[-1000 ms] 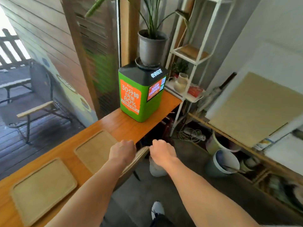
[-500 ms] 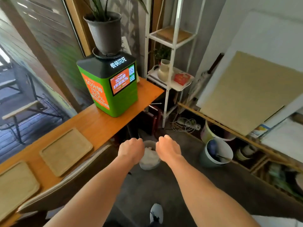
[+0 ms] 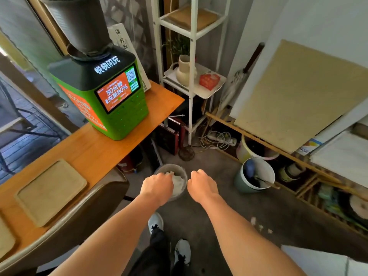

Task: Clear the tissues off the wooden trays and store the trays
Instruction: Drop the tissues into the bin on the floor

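Observation:
My left hand [image 3: 157, 186] hovers over a small grey bin [image 3: 166, 168] on the floor, fingers curled, with a bit of white tissue [image 3: 169, 173] at its fingertips. More crumpled tissues [image 3: 178, 184] lie inside the bin. My right hand [image 3: 202, 186] is a closed fist just right of the bin; its palm is hidden. A bare wooden tray [image 3: 51, 192] lies on the orange table [image 3: 99, 148] at the left. A second tray [image 3: 5, 236] shows at the left edge.
A brown chair back [image 3: 79, 214] stands between me and the table. A green charging kiosk [image 3: 111, 100] with a plant pot on top sits on the table's far end. A white shelf rack [image 3: 191, 76], a green bucket [image 3: 253, 176] and leaning boards [image 3: 294, 92] lie ahead and right.
I have stepped away from the table and toward the floor bin. Both fists moved from above the chair to over the bin and dropped lower. The trays stayed put.

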The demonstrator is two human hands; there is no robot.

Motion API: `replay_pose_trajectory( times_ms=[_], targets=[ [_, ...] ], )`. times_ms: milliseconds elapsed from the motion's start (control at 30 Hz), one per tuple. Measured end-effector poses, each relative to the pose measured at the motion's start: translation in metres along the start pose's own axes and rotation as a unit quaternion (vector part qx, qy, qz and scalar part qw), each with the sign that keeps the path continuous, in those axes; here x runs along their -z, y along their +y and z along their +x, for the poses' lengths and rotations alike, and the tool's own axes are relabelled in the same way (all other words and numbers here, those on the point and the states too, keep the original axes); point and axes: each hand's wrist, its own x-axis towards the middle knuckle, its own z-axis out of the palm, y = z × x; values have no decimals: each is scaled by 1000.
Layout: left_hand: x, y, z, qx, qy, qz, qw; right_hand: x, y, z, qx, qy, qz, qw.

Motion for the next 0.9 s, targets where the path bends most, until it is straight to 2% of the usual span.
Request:
replay_pose_trajectory(
  times_ms=[433,667,900],
  targets=[
    [-19,-32,115,17,-88,-50,995,4,-18,107,-52,-57,15,997],
    [-71,-65,178,78,-166,-87,979,-62,-29,170,-64,-115,88,987],
    [-153,-68,223,144,-226,-141,953,-149,1,215,-92,-200,101,970]
  ],
)
